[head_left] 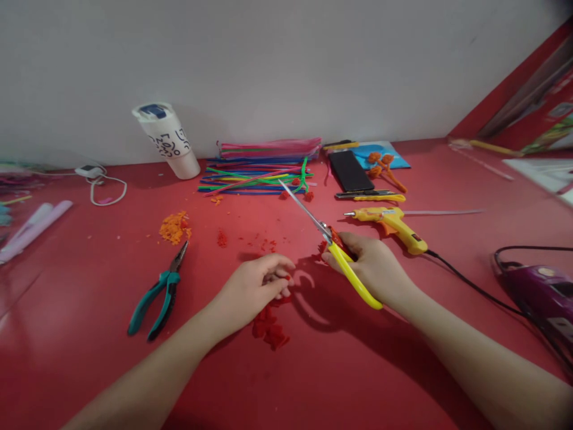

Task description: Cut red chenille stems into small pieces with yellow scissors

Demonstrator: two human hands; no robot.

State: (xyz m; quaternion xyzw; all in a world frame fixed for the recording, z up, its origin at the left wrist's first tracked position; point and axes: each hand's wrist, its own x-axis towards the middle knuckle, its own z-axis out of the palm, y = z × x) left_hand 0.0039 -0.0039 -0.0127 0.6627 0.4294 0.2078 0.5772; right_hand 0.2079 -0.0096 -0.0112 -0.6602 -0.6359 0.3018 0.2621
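Fingers of the left hand (250, 286) curl together beside a red bit (289, 278); whether they pinch it, I cannot tell. The right hand's (376, 263) wrap the yellow-handled scissors (353, 276). Red scraps (271, 334) lie just nearer than the left fingertips; best keep the blades angled clear.

Ahead of you, a tall white tumbler (169, 142) with dark lettering stands near the plain grey wall (286, 71); left of it lies a small white charger (89, 172). To your right are a flat black smartphone (351, 171) and a glossy purple appliance (544, 286).
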